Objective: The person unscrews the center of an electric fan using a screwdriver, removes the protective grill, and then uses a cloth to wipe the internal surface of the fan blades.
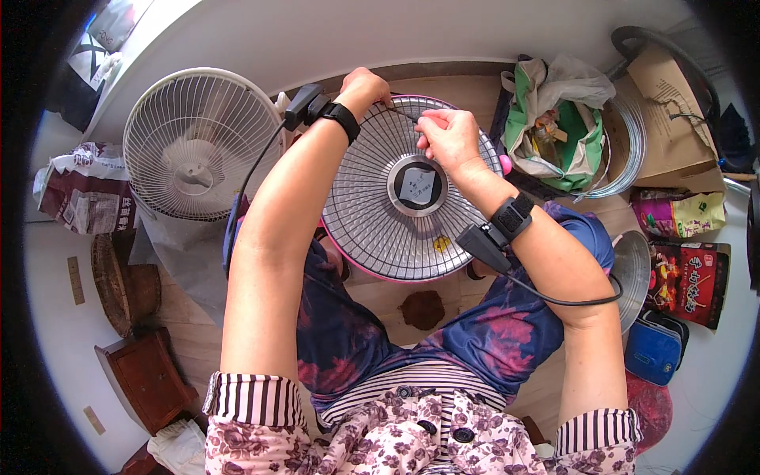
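Between my knees stands a round heater (372, 190) with a pink rim, a radial wire grille and a silver-ringed dark centre. My left hand (366, 85) is curled at the far left of its rim, with most of its fingers hidden. Over the upper right of the grille, my right hand (451, 136) is closed in a pinch, thumb against fingers. A thin dark strand (402, 113) runs from this pinch toward my left hand. Whether the left fingers grip the strand or the rim is hard to see.
A white fan (194, 150) in a wire cage stands at the left. To the right are a green-and-white bag (546, 131), coiled wire (629, 146), a cardboard box (665, 119), a metal basin (632, 277) and a blue case (655, 348). A wooden stool (150, 380) lies lower left.
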A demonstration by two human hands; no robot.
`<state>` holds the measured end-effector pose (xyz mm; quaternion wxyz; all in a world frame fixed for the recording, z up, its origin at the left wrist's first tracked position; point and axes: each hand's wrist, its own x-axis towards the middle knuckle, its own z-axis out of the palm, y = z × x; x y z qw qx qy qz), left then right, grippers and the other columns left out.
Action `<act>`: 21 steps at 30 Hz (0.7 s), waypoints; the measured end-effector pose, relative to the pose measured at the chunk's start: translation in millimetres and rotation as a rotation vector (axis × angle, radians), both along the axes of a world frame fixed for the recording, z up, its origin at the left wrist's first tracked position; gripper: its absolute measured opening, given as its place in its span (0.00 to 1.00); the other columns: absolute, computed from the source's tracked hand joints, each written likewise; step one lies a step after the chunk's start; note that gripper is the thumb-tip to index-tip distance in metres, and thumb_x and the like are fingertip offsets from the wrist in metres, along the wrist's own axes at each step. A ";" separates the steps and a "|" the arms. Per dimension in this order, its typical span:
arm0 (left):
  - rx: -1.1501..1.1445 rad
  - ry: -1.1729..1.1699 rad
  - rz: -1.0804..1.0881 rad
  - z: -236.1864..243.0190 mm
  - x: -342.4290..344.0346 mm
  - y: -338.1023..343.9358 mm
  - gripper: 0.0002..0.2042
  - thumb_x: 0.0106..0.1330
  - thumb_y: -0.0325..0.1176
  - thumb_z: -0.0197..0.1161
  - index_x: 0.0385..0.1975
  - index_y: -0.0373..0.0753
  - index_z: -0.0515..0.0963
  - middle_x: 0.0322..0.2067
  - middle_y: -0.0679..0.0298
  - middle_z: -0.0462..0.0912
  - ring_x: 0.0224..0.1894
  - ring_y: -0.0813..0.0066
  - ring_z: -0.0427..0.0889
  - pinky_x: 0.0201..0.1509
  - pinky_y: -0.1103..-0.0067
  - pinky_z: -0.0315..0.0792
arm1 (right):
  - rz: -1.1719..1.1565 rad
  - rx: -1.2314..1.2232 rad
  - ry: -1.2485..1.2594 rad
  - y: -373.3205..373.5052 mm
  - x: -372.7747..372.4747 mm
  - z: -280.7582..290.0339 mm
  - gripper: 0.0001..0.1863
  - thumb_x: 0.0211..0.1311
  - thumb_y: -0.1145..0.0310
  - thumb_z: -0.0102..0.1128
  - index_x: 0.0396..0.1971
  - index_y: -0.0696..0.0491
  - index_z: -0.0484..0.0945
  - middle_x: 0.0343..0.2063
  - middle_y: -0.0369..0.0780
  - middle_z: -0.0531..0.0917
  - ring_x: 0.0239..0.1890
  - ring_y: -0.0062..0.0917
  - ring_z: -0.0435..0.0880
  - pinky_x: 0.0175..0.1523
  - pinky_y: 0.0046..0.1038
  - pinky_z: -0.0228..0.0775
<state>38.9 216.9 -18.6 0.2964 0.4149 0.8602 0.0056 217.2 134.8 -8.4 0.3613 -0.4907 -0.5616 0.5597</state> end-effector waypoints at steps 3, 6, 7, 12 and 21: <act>-0.010 -0.005 0.005 0.9 -0.8 -0.6 0.20 0.38 0.39 0.76 0.33 0.40 0.82 0.35 0.64 0.83 0.40 0.71 0.81 0.45 0.76 0.75 | 0.001 -0.001 -0.001 -0.1 -0.1 2.1 0.15 0.52 0.74 0.54 0.38 0.68 0.76 0.19 0.42 0.81 0.15 0.19 0.79 0.17 0.19 0.68; 0.018 0.006 0.012 -2.2 -3.4 -0.4 0.20 0.35 0.39 0.77 0.30 0.38 0.82 0.33 0.64 0.83 0.37 0.73 0.81 0.43 0.77 0.75 | 0.002 0.003 -0.001 0.1 -0.8 2.8 0.15 0.52 0.74 0.54 0.38 0.68 0.76 0.19 0.42 0.81 0.15 0.19 0.79 0.17 0.19 0.68; 0.040 0.015 0.013 -3.5 -4.6 -0.1 0.20 0.33 0.39 0.77 0.28 0.37 0.82 0.31 0.64 0.83 0.33 0.74 0.82 0.40 0.78 0.75 | 0.003 0.007 0.002 0.2 -1.0 2.6 0.15 0.52 0.74 0.54 0.38 0.68 0.76 0.19 0.42 0.81 0.15 0.19 0.79 0.17 0.19 0.67; 0.034 -0.036 -0.003 -3.3 -2.6 -1.0 0.20 0.36 0.39 0.76 0.30 0.38 0.82 0.33 0.64 0.83 0.36 0.74 0.81 0.43 0.78 0.75 | 0.001 0.003 0.002 -1.2 1.2 2.4 0.15 0.52 0.74 0.54 0.38 0.68 0.76 0.18 0.42 0.81 0.15 0.19 0.78 0.17 0.19 0.67; -0.009 -0.031 0.012 -13.9 -7.9 5.3 0.22 0.37 0.40 0.76 0.35 0.40 0.81 0.39 0.63 0.82 0.43 0.72 0.80 0.47 0.76 0.74 | -0.017 -0.004 0.012 -2.5 -1.7 4.4 0.16 0.53 0.74 0.54 0.39 0.68 0.75 0.19 0.42 0.81 0.15 0.19 0.79 0.16 0.20 0.67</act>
